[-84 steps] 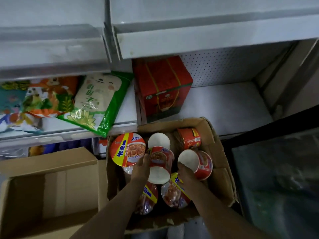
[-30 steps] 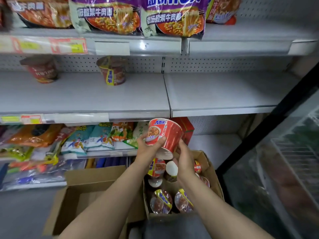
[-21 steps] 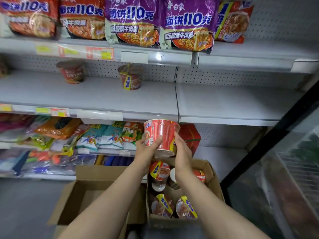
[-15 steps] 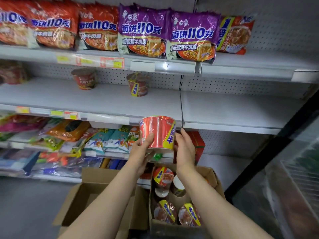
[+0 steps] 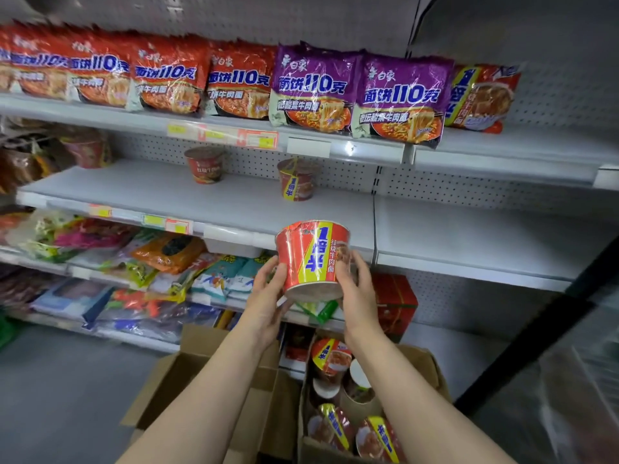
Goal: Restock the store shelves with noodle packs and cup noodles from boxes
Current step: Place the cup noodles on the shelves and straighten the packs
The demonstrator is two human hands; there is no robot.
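Store shelving fills my view, the grey middle shelf (image 5: 234, 202) mostly bare. I hold a red cup noodle bowl (image 5: 313, 257) upright just below and in front of its edge, my left hand (image 5: 268, 296) and right hand (image 5: 356, 291) curled round opposite sides, equally near. The shelf lies up and ahead; the box of cups (image 5: 432, 373) sits below

Both forearms show bare, sleeveless (nothing worn on wrists or hands (image 5: 268, 296)).
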